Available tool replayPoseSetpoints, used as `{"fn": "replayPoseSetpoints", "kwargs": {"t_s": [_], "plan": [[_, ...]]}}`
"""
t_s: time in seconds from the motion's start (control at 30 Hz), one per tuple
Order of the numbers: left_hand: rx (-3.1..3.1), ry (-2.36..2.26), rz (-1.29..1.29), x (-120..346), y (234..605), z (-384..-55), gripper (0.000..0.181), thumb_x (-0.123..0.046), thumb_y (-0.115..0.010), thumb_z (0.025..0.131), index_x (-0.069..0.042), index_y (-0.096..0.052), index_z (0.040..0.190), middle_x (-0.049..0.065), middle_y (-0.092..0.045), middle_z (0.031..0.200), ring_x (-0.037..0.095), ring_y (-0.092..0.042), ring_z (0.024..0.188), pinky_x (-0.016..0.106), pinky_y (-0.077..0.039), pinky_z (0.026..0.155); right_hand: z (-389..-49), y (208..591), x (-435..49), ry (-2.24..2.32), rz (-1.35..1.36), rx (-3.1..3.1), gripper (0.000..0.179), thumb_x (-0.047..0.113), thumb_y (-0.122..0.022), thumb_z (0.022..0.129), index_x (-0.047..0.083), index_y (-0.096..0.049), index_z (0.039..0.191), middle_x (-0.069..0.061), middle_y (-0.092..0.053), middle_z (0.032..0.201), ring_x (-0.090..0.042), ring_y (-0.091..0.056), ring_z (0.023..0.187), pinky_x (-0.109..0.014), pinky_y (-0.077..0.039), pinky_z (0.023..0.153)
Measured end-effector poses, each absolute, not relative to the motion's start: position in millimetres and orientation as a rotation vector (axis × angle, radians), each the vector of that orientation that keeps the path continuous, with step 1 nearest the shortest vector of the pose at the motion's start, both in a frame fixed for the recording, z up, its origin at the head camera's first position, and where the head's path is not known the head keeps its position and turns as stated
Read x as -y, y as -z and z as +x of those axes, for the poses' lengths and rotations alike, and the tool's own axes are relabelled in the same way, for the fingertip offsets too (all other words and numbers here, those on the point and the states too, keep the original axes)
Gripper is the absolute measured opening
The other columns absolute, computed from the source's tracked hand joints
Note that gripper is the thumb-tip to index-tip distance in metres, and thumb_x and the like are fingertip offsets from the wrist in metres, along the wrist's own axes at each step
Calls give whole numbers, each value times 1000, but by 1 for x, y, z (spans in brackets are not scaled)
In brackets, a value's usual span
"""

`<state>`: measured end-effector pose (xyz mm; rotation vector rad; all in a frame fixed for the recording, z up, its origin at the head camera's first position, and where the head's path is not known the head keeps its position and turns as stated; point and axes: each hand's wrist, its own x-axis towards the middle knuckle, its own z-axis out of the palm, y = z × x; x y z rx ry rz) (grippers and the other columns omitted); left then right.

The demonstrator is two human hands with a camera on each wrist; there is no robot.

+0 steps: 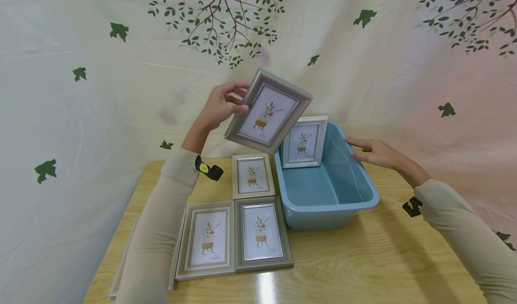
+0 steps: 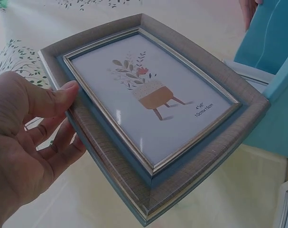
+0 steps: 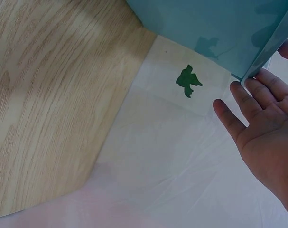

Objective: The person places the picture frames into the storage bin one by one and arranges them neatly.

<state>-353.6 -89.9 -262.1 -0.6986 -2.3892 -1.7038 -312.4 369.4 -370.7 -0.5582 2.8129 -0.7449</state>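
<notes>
My left hand (image 1: 223, 105) grips a grey-brown picture frame (image 1: 252, 140) by its left side, thumb on the front and fingers behind. Tilted, this frame hangs above the blue plastic tub (image 1: 319, 209) and partly overlaps it in the head view. It holds a white card (image 2: 177, 116) with a potted-plant drawing. Inside the tub, a silver picture frame (image 1: 284, 154) leans upright at the back left. My right hand (image 1: 375, 152) touches the tub's right rim with fairly straight fingers (image 3: 267, 90).
Left of the tub, a cream frame (image 1: 234, 178), a grey frame (image 1: 286, 250) and a beige frame (image 1: 187, 250) lie face up on the wooden table (image 1: 343, 268). Further left, another frame's edge (image 1: 117, 279) shows beside my sleeve. A printed cloth (image 1: 404, 71) hangs behind.
</notes>
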Motion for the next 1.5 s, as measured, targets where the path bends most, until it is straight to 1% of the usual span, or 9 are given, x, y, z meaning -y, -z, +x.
{"fn": "replayPoseSetpoints", "kwargs": {"t_s": [0.37,0.7,0.8,0.87,0.9,1.03,1.1,1.17,1.5], "plan": [[2320,1724,-732,82,254,-352,52,13,-69,85,-3,-64,134,8,-63,104,24,-67,87,30,-58,76,-314,372,-371,742,-572,-2827,65,37,-56,104,14,-31,160,-23,-32,162,-55,-45,137,-75,-42,102],[2193,1819,-749,60,251,-354,51,15,-69,84,1,-64,133,9,-62,102,21,-67,83,28,-59,73,-313,371,-371,731,-542,-2829,66,38,-56,104,14,-31,160,-23,-31,162,-56,-42,138,-76,-39,104],[2172,1858,-755,51,253,-356,52,15,-69,84,0,-63,133,10,-63,105,22,-67,85,29,-59,75,-314,371,-371,740,-555,-2827,66,36,-56,104,13,-31,160,-23,-31,162,-56,-42,139,-76,-38,104],[2164,1884,-765,44,255,-358,52,14,-69,85,0,-62,134,10,-63,106,23,-67,86,28,-59,75,-313,371,-372,740,-560,-2828,65,36,-56,104,13,-31,160,-23,-31,162,-56,-42,139,-76,-38,105],[2162,1900,-759,41,256,-358,52,14,-69,85,-1,-62,134,10,-63,106,23,-67,87,27,-57,72,-314,371,-372,740,-558,-2828,65,36,-56,104,13,-31,160,-23,-31,162,-56,-42,138,-76,-38,105],[2141,1952,-775,28,261,-360,52,14,-69,86,0,-61,135,11,-63,108,23,-66,88,24,-56,72,-314,371,-372,741,-563,-2830,65,36,-56,104,13,-32,160,-23,-33,161,-55,-44,137,-76,-38,104],[2136,1980,-775,22,264,-362,52,14,-69,86,-1,-61,135,11,-63,109,23,-66,89,26,-57,75,-314,371,-373,742,-567,-2833,65,35,-57,104,13,-32,159,-23,-33,161,-55,-45,137,-75,-39,104],[2133,2008,-776,15,268,-363,52,15,-69,86,-1,-61,135,12,-64,109,23,-66,90,29,-59,81,-314,372,-373,744,-568,-2834,65,35,-57,104,12,-33,159,-23,-34,161,-55,-45,136,-75,-40,104],[2153,2105,-751,-13,295,-370,53,13,-70,87,-4,-62,137,12,-65,110,25,-68,94,34,-60,83,-313,369,-371,758,-551,-2820,65,34,-56,104,12,-32,159,-22,-33,161,-56,-41,140,-76,-37,105]]}}
